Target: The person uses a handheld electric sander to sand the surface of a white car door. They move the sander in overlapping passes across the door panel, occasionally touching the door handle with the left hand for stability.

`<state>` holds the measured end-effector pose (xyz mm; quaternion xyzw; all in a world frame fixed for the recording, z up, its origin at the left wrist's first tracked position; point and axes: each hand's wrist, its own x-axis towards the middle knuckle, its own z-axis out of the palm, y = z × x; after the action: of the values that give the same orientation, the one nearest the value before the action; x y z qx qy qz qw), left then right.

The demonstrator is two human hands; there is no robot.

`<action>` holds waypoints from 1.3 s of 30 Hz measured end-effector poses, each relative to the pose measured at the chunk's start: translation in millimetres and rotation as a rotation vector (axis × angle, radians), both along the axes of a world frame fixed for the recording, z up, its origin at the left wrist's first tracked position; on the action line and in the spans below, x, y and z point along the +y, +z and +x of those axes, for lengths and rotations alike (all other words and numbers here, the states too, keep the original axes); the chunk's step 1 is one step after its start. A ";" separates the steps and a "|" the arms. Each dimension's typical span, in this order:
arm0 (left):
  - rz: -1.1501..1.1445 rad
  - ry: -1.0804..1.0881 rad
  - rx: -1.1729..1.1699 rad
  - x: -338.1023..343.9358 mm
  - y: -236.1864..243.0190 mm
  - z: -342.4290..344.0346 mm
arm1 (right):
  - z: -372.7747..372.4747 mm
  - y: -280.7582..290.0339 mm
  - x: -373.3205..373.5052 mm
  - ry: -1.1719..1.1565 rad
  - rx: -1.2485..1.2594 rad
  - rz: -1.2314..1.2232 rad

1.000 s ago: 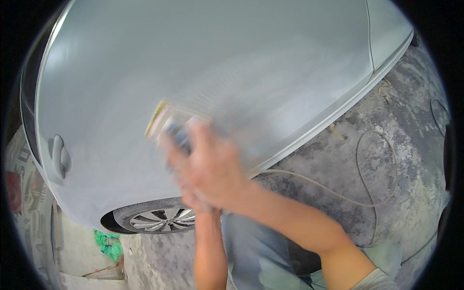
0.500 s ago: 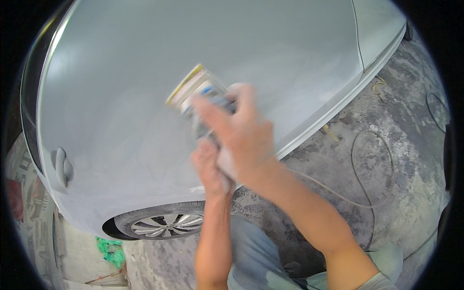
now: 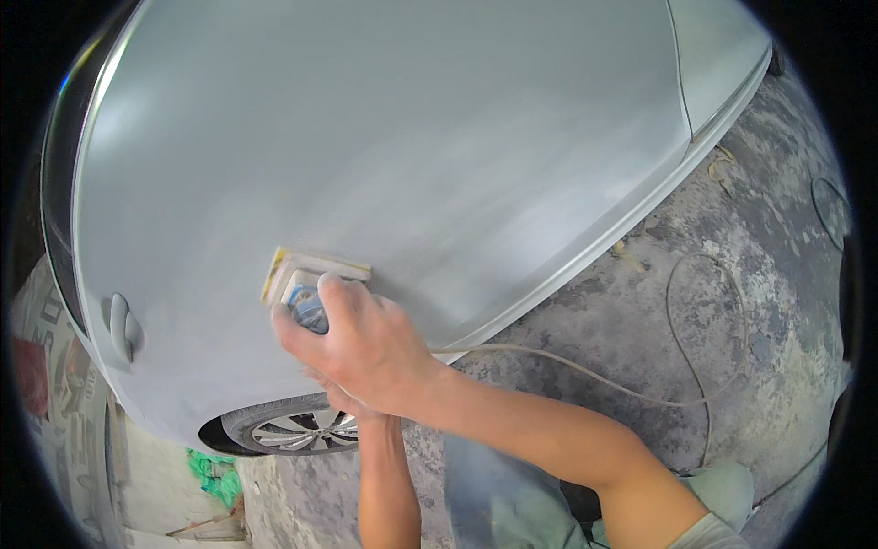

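Observation:
A power sander (image 3: pixel 309 306) with a flat pale pad lies against the light grey car door (image 3: pixel 439 174). My right hand (image 3: pixel 370 343) is closed over the sander's top, with thumb and forefinger around its body. Below and behind it, my left hand (image 3: pixel 343 398) is mostly covered; it appears closed about the rear of the sander. A pale, dusty sheen covers much of the door surface. The sander's back end is hidden by my hands.
A thin hose (image 3: pixel 567 363) runs from my hands and loops over the stained concrete floor (image 3: pixel 631 311). Left of my hands is the door handle (image 3: pixel 121 327). The car wheel (image 3: pixel 302 430) is just below them. Green crumpled plastic (image 3: pixel 215 476) lies at lower left.
Both hands have carried the sander down and to the left across the door, toward the wheel arch. The sander has turned, and the right hand now covers more of the left.

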<state>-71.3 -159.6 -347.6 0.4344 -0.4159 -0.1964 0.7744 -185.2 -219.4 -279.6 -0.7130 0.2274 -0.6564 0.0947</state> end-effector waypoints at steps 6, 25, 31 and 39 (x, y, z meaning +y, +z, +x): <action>0.133 -0.041 -0.092 -33.5 15.4 -45.6 | -39.0 -5.8 -30.9 -0.066 -0.152 0.039; 0.365 -0.490 -0.241 -125.3 36.7 -130.9 | -137.1 -29.3 -95.9 -0.283 -0.286 0.269; 0.429 -0.388 -0.221 -112.4 42.6 -132.5 | -128.2 -33.2 -92.1 -0.259 -0.306 0.252; 0.132 0.192 -0.487 -36.7 10.1 -44.5 | -41.2 -7.8 -27.4 -0.105 -0.066 0.114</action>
<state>-115.9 -196.2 -337.5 0.5558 -0.5330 -0.0383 0.6369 -226.4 -246.7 -287.4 -0.6715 0.2981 -0.6697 0.1078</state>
